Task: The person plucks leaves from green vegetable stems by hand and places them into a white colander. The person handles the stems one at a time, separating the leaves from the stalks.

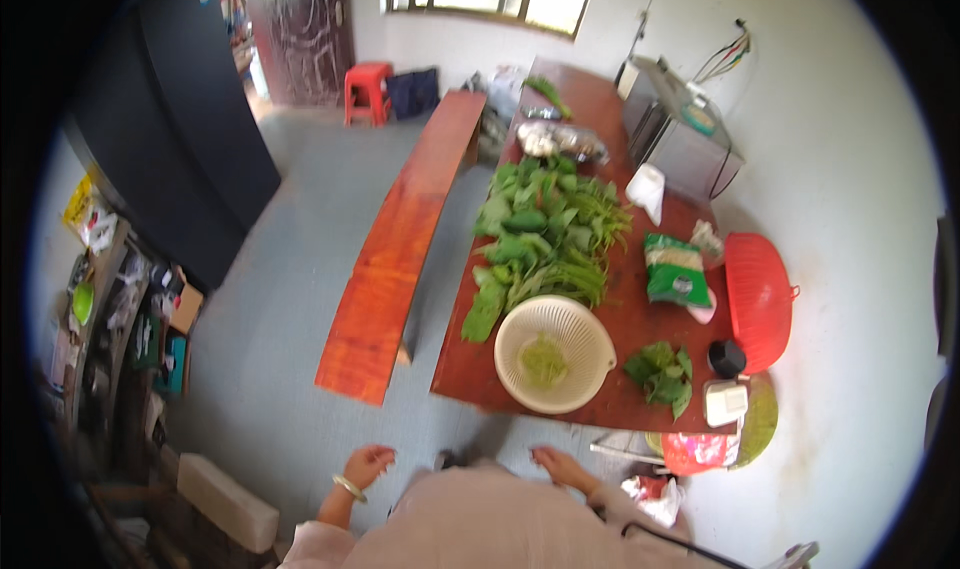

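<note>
My left hand [367, 465], with a pale bangle at its wrist, hangs in the air near my body with loosely bent fingers and nothing in it. My right hand [557, 466] is empty too, below the near edge of the reddish-brown wooden table [469, 366]. Closest to it on the table stands a cream plastic colander [510, 366], holding some light green cut pieces [544, 360]. Behind the colander spreads a big heap of leafy greens [517, 250], with a dark green cucumber-like vegetable [525, 221] on top. A smaller bunch of leaves [661, 378] lies to the right.
A long wooden bench [386, 269] runs left of the table. The table also bears a green packet [676, 270], a red plastic basket [761, 299], a black container [726, 357] and a lidded box [724, 402]. Cluttered shelves [112, 321] and a dark cabinet [172, 119] stand at left.
</note>
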`<state>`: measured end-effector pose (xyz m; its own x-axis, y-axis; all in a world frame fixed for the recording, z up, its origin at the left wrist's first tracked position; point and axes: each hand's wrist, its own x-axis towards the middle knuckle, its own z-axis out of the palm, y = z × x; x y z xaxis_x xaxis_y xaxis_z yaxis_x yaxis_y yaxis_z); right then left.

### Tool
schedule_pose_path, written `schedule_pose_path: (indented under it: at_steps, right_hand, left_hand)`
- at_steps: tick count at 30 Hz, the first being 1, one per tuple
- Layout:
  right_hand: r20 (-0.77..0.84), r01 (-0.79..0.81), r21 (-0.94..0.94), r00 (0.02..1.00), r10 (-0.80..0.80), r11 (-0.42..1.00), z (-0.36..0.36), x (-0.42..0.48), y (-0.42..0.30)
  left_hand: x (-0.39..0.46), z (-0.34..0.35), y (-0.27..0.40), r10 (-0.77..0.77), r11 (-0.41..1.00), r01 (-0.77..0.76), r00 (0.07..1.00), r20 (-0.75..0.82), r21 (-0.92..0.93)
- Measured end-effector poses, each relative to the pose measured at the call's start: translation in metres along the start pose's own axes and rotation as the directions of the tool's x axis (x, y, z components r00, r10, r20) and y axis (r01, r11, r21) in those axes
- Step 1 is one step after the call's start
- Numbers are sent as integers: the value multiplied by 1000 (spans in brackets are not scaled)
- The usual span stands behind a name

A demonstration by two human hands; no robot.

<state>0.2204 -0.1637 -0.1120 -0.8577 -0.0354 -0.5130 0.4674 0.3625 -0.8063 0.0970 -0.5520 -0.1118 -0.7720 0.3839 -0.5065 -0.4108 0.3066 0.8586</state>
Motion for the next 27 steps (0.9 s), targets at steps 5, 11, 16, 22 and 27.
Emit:
schedule_pose_path:
  at_steps: [5,11,16,22,27]
  right_hand:
    - [106,215,-35,972,-211,976,44,68,-65]
    - [115,95,-104,990,-83,990,115,113,-115]
    - [102,-381,414,922,374,827,117,137,-88]
    - [125,-324,889,852,508,324,94,151,-78]
    - [25,-311,865,811,585,394,105,160,-92]
  left_hand:
    - [-35,-66,-31,-62,997,74,954,-293,30]
    - [-13,-180,-71,-197,684,322,945,-260,654]
    - [74,-251,-7,-66,736,135,990,-128,663]
    - [156,-324,46,132,777,-37,986,-106,629]
    - [239,-316,101,93,666,-154,988,124,730]
